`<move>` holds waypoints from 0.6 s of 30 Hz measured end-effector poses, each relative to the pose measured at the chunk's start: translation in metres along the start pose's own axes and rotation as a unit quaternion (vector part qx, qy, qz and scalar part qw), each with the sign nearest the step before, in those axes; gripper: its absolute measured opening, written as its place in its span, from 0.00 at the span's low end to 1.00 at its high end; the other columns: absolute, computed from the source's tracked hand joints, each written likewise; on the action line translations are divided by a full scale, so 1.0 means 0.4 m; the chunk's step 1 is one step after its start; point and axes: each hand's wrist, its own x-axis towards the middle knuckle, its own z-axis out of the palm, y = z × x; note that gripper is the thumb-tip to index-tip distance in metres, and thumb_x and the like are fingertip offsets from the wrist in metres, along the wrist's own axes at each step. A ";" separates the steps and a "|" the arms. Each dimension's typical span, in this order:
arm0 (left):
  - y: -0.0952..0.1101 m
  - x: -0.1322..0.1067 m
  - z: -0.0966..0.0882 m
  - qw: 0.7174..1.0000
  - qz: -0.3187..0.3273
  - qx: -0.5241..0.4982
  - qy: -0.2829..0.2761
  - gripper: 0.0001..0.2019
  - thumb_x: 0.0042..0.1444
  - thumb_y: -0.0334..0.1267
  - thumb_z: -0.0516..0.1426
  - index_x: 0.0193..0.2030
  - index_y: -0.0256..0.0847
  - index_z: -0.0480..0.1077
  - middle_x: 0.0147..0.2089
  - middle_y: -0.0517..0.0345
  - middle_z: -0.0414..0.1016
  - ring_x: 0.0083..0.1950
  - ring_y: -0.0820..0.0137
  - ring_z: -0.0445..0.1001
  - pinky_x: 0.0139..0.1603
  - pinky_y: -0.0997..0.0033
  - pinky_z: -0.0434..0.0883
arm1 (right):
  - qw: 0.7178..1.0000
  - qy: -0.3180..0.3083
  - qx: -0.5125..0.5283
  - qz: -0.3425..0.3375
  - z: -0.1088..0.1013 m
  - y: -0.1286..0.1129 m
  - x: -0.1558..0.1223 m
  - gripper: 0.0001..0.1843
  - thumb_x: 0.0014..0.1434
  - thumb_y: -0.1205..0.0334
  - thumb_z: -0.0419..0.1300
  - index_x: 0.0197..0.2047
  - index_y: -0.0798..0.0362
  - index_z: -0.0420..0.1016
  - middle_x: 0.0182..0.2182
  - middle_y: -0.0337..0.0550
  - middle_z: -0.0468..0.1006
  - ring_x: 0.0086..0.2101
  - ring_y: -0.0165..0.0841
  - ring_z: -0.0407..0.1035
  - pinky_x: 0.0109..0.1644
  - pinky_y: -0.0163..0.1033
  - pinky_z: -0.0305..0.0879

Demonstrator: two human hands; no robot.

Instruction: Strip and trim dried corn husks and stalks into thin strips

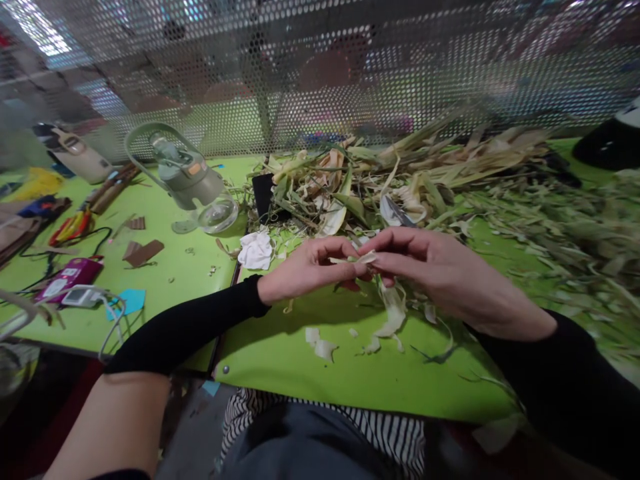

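Observation:
Both hands meet above the green table (pixel 300 373), fingertips almost touching. My left hand (pixel 315 267) pinches one end of a pale strip of corn husk (pixel 369 257). On its other end the thumb and fingers of my right hand (pixel 440 273) are closed. Part of the strip is hidden by the fingers. Below the hands a longer whitish piece of husk (pixel 393 310) lies or hangs; I cannot tell which. Small husk scraps (pixel 325 349) rest on the table nearby. Just beyond the fingers, a grey metal blade-like object (pixel 395 212) leans in the husk pile (pixel 345 193).
A perforated metal screen (pixel 320 80) rises behind the table. On the left stand a tilted green bottle (pixel 193 177), a crumpled white tissue (pixel 255 250), a purple box with cables (pixel 70 280) and brown scraps (pixel 143 253). Shredded husk (pixel 575 220) covers the right side.

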 end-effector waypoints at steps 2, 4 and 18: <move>-0.002 0.003 -0.004 0.999 0.013 0.036 0.005 0.17 0.59 0.49 0.66 0.38 0.37 0.70 0.39 0.55 0.81 0.36 0.76 0.80 0.42 0.73 0.77 | 0.998 0.008 -0.057 -0.018 -0.003 0.007 0.000 0.22 0.57 0.38 0.68 0.41 0.49 0.82 0.33 0.44 0.83 0.31 0.34 0.72 0.36 0.42 0.67; -0.005 0.005 -0.006 0.995 0.029 0.090 0.012 0.17 0.60 0.50 0.65 0.37 0.37 0.69 0.37 0.56 0.80 0.35 0.76 0.79 0.38 0.74 0.76 | 0.992 0.022 -0.117 -0.043 -0.007 0.014 -0.001 0.23 0.58 0.38 0.67 0.43 0.49 0.81 0.33 0.45 0.83 0.32 0.38 0.74 0.36 0.44 0.67; 0.019 -0.018 0.014 0.767 0.040 0.641 -0.007 0.09 0.64 0.39 0.57 0.44 0.39 0.78 0.37 0.51 0.85 0.33 0.66 0.80 0.30 0.71 0.66 | 0.908 0.007 -0.402 -0.114 0.049 0.042 -0.001 0.12 0.57 0.62 0.56 0.24 0.48 0.60 0.22 0.40 0.68 0.24 0.32 0.60 0.31 0.39 0.49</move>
